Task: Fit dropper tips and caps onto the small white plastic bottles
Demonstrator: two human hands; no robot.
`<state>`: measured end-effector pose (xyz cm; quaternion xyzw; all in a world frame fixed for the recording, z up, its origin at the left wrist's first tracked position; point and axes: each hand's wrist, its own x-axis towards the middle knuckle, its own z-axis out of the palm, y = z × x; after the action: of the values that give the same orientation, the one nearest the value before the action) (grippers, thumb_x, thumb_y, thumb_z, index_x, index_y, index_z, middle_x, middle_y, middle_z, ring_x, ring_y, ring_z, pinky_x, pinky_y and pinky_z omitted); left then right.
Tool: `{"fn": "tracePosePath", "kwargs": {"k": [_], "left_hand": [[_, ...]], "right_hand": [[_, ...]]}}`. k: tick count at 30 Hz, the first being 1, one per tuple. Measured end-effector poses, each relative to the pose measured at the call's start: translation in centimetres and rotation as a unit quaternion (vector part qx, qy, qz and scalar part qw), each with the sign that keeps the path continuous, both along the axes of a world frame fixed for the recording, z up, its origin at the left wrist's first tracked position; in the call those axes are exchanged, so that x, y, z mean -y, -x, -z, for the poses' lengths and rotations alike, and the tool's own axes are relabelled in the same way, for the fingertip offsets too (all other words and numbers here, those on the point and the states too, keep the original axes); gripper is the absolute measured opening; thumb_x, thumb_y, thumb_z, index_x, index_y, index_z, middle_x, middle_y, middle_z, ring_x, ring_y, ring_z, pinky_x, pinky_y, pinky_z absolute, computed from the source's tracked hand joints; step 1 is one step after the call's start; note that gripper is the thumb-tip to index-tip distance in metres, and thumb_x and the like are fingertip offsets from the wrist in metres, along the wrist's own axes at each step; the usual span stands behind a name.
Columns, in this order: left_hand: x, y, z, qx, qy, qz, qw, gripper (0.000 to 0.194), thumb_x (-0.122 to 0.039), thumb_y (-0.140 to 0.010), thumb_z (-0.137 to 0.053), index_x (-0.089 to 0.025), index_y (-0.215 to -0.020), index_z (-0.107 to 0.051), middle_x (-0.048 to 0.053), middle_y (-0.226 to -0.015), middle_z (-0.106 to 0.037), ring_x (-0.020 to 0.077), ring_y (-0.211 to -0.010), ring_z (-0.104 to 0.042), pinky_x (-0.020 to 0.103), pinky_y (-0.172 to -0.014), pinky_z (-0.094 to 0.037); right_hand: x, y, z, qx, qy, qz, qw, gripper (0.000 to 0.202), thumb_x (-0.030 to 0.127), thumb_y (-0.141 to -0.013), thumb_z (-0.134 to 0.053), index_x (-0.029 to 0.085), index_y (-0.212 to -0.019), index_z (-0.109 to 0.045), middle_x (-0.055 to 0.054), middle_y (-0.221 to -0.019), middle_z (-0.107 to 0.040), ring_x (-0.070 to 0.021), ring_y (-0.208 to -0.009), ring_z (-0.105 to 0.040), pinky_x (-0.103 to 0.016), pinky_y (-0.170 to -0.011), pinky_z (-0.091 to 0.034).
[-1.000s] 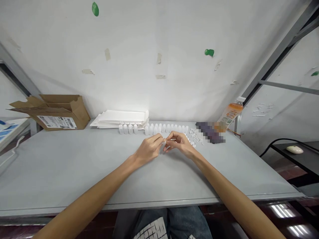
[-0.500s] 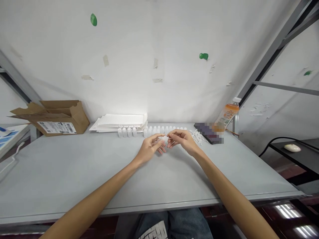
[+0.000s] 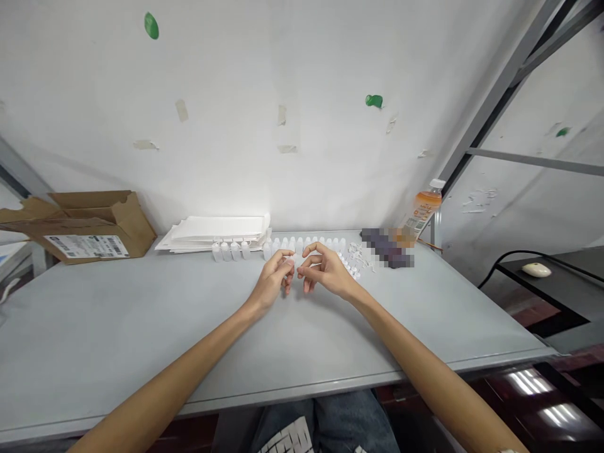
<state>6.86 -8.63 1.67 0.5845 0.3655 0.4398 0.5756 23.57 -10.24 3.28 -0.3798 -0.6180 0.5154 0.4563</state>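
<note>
My left hand (image 3: 274, 280) is over the middle of the grey table, its thumb and fingers pinched on a small whitish piece (image 3: 294, 259) too small to make out. Close on its right, my right hand (image 3: 325, 270) curves with thumb and index finger apart, and nothing shows between them. Behind both hands, several small translucent bottles (image 3: 267, 250) stand in rows. Further left stand several more bottles (image 3: 235, 251) with tips on top. Small white parts (image 3: 359, 255) lie scattered to the right of my right hand.
On the grey table (image 3: 141, 340), an open cardboard box (image 3: 94, 226) stands at the left, with white sheets (image 3: 214, 231) stacked beside it. A partly blurred dark object (image 3: 384, 245) and an orange drink bottle (image 3: 425, 207) are at the back right. A mouse (image 3: 536, 270) lies further right.
The view has shifted to the right. My right thumb and index finger have spread apart, and the hands have a small gap between them. More small white parts show beside my right hand.
</note>
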Motion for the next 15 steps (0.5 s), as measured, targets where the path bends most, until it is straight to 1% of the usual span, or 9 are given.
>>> {"fn": "tracePosePath", "kwargs": {"k": [3,6,8,10,13,15], "left_hand": [[0.2,0.0,0.0,-0.048,-0.014,-0.014,0.999,0.029,-0.046,-0.085,-0.055,-0.021,-0.099,-0.054,-0.004,-0.068,-0.048,0.0087,-0.054,-0.043,0.017,-0.043,-0.029],[0.4,-0.1,-0.1,-0.073,-0.054,-0.026,0.996,0.032,-0.049,-0.083,-0.059,-0.02,-0.096,-0.054,-0.001,-0.073,-0.055,0.0109,-0.062,-0.05,0.018,-0.047,-0.03],[0.3,-0.1,-0.1,-0.076,-0.054,-0.039,0.995,0.034,-0.049,-0.08,-0.062,-0.02,-0.095,-0.054,0.0,-0.078,-0.057,0.0111,-0.063,-0.051,0.018,-0.047,-0.031],[0.1,0.0,0.0,-0.075,-0.03,-0.055,0.995,0.033,-0.048,-0.078,-0.064,-0.021,-0.093,-0.054,-0.001,-0.08,-0.054,0.0092,-0.059,-0.048,0.018,-0.045,-0.03],[-0.3,0.1,0.3,-0.077,0.003,-0.069,0.995,0.031,-0.047,-0.077,-0.065,-0.022,-0.091,-0.053,-0.004,-0.075,-0.048,0.0073,-0.053,-0.041,0.018,-0.043,-0.028],[-0.6,0.3,0.5,-0.083,0.003,-0.071,0.994,0.03,-0.046,-0.077,-0.064,-0.022,-0.092,-0.053,-0.005,-0.072,-0.047,0.0068,-0.05,-0.037,0.018,-0.044,-0.027]], "right_hand": [[0.2,0.3,0.4,0.025,-0.01,-0.007,1.0,0.04,0.041,-0.077,-0.07,0.024,-0.097,-0.041,0.005,-0.071,-0.066,-0.0119,-0.04,-0.06,-0.022,-0.039,-0.046],[0.3,0.3,0.5,0.051,-0.028,0.003,0.998,0.034,0.04,-0.08,-0.066,0.024,-0.096,-0.041,0.005,-0.072,-0.067,-0.0086,-0.034,-0.053,-0.019,-0.033,-0.039],[0.3,0.2,0.5,0.064,-0.03,0.011,0.997,0.034,0.04,-0.08,-0.066,0.024,-0.097,-0.042,0.005,-0.071,-0.068,-0.008,-0.033,-0.05,-0.019,-0.031,-0.036],[0.3,0.1,0.2,0.079,-0.023,0.018,0.996,0.036,0.041,-0.079,-0.068,0.024,-0.099,-0.044,0.003,-0.072,-0.069,-0.0083,-0.033,-0.05,-0.02,-0.032,-0.038],[0.2,-0.8,-0.6,0.096,0.001,0.026,0.995,0.039,0.043,-0.078,-0.069,0.021,-0.104,-0.051,-0.002,-0.076,-0.072,-0.0104,-0.037,-0.056,-0.023,-0.04,-0.046],[0.0,-1.9,-1.4,0.101,0.005,0.046,0.994,0.035,0.044,-0.079,-0.068,0.018,-0.099,-0.057,-0.006,-0.08,-0.073,-0.0121,-0.042,-0.06,-0.024,-0.043,-0.048]]}}
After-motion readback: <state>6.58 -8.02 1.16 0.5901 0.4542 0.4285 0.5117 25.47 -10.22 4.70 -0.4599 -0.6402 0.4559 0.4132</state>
